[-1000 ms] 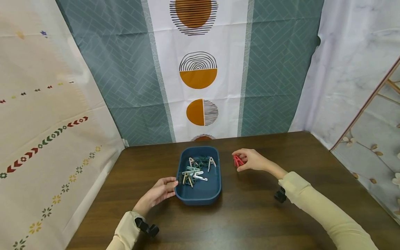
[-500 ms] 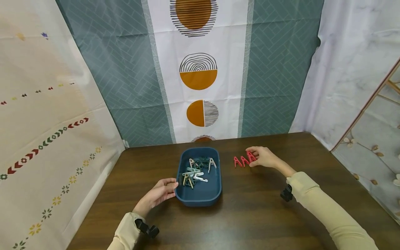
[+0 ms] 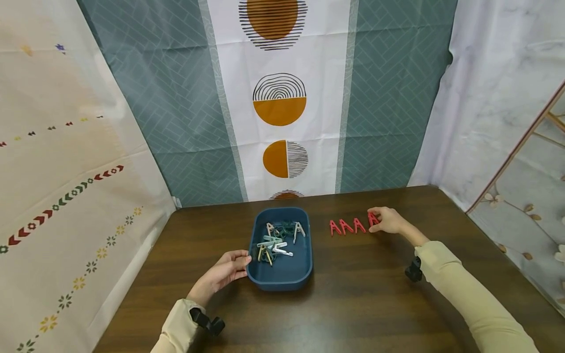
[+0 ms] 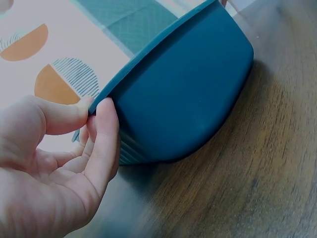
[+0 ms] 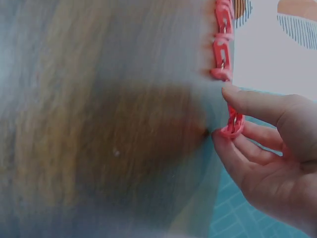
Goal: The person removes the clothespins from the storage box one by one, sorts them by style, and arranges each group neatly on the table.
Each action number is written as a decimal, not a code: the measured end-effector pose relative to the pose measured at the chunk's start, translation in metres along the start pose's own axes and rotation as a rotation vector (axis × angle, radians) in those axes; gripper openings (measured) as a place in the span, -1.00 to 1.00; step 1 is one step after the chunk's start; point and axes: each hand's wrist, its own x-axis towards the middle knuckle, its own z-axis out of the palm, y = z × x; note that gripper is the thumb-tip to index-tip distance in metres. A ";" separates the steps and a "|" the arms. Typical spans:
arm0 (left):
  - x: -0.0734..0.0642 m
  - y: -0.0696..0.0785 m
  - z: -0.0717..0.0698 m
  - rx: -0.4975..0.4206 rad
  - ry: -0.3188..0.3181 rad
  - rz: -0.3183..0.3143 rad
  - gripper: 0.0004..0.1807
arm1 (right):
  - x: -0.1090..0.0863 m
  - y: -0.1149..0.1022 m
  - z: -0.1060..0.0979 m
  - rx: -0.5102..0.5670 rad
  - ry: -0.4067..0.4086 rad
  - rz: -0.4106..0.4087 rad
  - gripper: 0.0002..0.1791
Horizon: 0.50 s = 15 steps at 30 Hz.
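My left hand (image 3: 225, 272) pinches the left rim of a dark blue plastic bin (image 3: 282, 281), thumb at the rim and fingers on the outer wall. Inside the bin lie clothespins (image 3: 273, 245) in white, pale green and beige, mixed with dark green cord-like pieces (image 3: 284, 229). To the bin's right, three red clothespins (image 3: 346, 226) stand in a row on the table. At the row's right end my right hand (image 3: 390, 220) holds another red clothespin (image 5: 234, 123) between thumb and fingers. Whether that one touches the table is hard to tell.
A dark brown wooden table (image 3: 353, 304) carries everything. Patterned cloth (image 3: 388, 108) hangs behind its back edge, and more cloth (image 3: 88, 196) borders the left side. Both wrists wear small black devices (image 3: 207, 321).
My right hand has moved rightward, leaving red clothespins spread one after another in a row, where at first they were bunched in its grip. My left hand keeps its place on the bin.
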 end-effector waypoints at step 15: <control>0.001 -0.005 0.001 -0.004 -0.064 0.037 -0.49 | 0.004 0.001 0.002 -0.023 -0.063 0.032 -0.18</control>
